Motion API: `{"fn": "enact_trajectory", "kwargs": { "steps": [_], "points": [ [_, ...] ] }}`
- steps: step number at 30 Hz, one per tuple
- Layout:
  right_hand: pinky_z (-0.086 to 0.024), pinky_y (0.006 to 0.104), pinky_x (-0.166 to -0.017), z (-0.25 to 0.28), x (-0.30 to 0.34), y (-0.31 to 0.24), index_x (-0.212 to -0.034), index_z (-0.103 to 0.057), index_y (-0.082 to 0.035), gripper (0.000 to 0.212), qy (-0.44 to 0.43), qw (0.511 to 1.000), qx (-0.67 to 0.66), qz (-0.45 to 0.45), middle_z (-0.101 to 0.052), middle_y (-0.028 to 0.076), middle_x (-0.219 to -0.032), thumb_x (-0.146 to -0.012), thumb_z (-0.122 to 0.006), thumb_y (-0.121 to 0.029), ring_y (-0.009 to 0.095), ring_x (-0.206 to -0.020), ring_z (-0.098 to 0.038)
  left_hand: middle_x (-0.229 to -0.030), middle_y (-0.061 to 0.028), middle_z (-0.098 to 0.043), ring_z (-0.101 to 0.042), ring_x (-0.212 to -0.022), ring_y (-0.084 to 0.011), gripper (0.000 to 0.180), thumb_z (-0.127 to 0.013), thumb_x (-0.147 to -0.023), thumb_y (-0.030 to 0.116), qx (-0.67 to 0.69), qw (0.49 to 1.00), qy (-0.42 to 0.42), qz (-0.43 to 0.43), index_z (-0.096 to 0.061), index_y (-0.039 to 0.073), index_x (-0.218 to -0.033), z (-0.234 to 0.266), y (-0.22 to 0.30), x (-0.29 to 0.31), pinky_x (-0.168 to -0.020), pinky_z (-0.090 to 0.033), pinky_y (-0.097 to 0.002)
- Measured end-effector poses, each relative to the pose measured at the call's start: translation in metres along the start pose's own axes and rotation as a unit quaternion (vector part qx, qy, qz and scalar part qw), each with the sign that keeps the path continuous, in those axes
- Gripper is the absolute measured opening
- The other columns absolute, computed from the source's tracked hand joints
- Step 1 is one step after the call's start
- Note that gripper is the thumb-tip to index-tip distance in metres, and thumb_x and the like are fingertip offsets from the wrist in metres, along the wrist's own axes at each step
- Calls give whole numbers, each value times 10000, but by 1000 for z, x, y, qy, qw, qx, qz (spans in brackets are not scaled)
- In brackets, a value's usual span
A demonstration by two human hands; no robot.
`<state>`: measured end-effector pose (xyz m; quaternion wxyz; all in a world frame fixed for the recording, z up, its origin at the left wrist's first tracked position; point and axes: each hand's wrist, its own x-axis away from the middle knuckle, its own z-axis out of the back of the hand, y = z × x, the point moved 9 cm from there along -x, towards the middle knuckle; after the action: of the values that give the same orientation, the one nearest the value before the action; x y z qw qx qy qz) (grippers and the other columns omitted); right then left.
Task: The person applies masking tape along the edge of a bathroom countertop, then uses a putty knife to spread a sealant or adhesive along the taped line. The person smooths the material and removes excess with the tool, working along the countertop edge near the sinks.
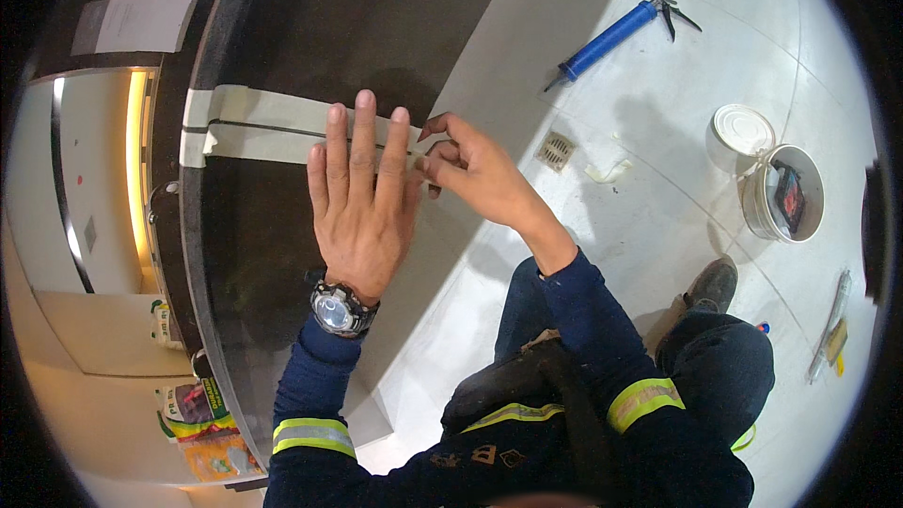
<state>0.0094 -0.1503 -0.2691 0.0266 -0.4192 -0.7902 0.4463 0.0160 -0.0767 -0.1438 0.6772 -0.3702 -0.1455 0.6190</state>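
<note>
Two pale strips of masking tape (268, 146) run side by side across a dark panel (254, 245), with a thin dark joint (259, 126) between them. My left hand (362, 207), a watch (340, 309) on its wrist, lies over the strips with its fingers stretched out and held flat. Beside its fingertips, at the panel's right edge, my right hand (489, 179) has thumb and fingers pinched at the tape's end. Part of the tape there is hidden behind my fingers. A small tape end lifts at the left of the lower strip.
On the pale tiled floor lie a blue caulking gun (607, 42), a square drain (556, 151) and a tape scrap (611, 171). A white bucket (754, 202) with its lid (743, 128) stands at the right, near a brush (832, 343). Packaged bags (193, 404) sit beyond the panel.
</note>
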Motion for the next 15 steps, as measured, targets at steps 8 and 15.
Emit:
{"fn": "enact_trajectory", "kwargs": {
  "steps": [8,15],
  "points": [
    [-531,300,-703,2,3,-2,-1255,-540,17,348,-5,999,43,-2,-708,112,-865,-947,-632,-117,142,-757,-665,-1669,-51,-284,-222,-1550,-293,647,-671,-947,320,-13,999,5,32,-434,277,-1547,-1,0,-1,-1245,-177,-490],
    [-524,330,-656,-4,-3,-1,-1079,-643,33,198,19,998,58,4,-701,112,-825,-945,-629,-112,167,-711,-661,-1674,-34,-277,-199,-1557,-286,628,-669,-938,269,-24,997,38,64,-459,321,-1528,-5,4,-4,-1262,-89,-472]
  ]
}}
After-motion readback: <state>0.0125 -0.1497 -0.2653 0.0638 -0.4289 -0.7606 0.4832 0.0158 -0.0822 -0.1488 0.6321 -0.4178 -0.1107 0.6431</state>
